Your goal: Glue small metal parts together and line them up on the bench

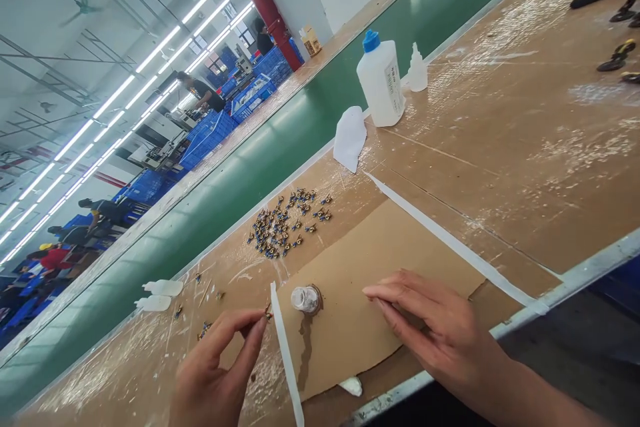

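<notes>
My left hand (220, 360) pinches a small brass-coloured part (269, 312) between thumb and forefinger, beside a white tape strip. My right hand (425, 320) hovers over the cardboard sheet (395, 247) with thumb and fingertips pressed together; whatever they hold, if anything, is too small to make out. Between the hands, a small clear jar (306, 299) with whitish contents stands on the cardboard, a dark wet streak running from it. Beyond the sheet lies a loose pile of small blue and brass-coloured parts (275, 230). A few similar parts (204, 330) are scattered near my left hand.
Two small white bottles (163, 288) lie at the left. A blue-capped bottle (383, 83), a small dropper bottle (418, 70) and a white sheet (350, 139) are farther back. A green conveyor belt (280, 127) runs behind the table. Other people work in the distance.
</notes>
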Action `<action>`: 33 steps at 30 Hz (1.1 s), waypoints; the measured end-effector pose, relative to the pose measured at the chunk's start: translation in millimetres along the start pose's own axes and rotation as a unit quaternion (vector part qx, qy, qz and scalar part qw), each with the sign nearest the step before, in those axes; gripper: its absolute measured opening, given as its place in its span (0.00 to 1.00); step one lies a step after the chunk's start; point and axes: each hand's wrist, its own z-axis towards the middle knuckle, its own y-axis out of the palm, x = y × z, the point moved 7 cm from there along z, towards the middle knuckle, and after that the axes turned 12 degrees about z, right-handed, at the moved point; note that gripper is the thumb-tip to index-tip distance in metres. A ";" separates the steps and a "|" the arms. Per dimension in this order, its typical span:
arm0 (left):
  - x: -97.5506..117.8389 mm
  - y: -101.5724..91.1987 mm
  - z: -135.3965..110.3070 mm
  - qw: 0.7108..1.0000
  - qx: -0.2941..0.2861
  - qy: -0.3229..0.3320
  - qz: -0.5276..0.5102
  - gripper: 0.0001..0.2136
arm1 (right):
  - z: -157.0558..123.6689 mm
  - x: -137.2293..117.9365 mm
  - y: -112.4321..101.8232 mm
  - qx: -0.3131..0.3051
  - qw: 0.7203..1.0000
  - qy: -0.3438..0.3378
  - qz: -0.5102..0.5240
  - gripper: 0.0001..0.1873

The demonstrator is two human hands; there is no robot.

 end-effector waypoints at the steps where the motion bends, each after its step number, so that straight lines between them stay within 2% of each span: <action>1: -15.6 -2.4 -9.7 0.998 0.009 -0.063 -0.013 0.14 | -0.4 -0.8 0.1 -0.002 1.000 -0.005 -0.007 0.13; 4: -62.6 2.1 -45.3 0.969 0.035 -0.232 -0.073 0.20 | -1.6 -0.9 2.6 -0.017 0.999 -0.004 -0.034 0.11; 6: -86.7 11.3 -68.7 0.940 0.059 -0.314 -0.120 0.22 | -2.5 0.2 4.4 -0.028 0.999 0.002 -0.042 0.10; 8: -100.3 21.5 -86.5 0.917 0.081 -0.359 -0.152 0.22 | -3.4 0.6 4.9 -0.032 0.998 0.003 -0.053 0.10; 11: -107.6 32.2 -103.3 0.900 0.108 -0.394 -0.154 0.21 | -3.8 0.0 4.6 -0.036 0.996 -0.006 -0.080 0.09; 16: -100.7 34.8 -108.7 0.903 0.163 -0.379 -0.116 0.20 | -0.6 -2.6 3.5 -0.035 0.992 -0.020 -0.120 0.08; 21: -93.1 34.9 -107.3 0.912 0.188 -0.356 -0.084 0.15 | 2.7 -5.3 3.3 -0.033 0.991 -0.015 -0.125 0.08; 27: -91.6 35.5 -102.9 0.941 0.155 -0.296 -0.047 0.12 | 3.4 -7.7 2.8 -0.024 0.994 -0.021 -0.103 0.09; 33: -92.7 35.0 -100.7 0.953 0.131 -0.274 -0.025 0.11 | 1.6 -1.2 3.1 -0.032 0.994 0.000 -0.100 0.10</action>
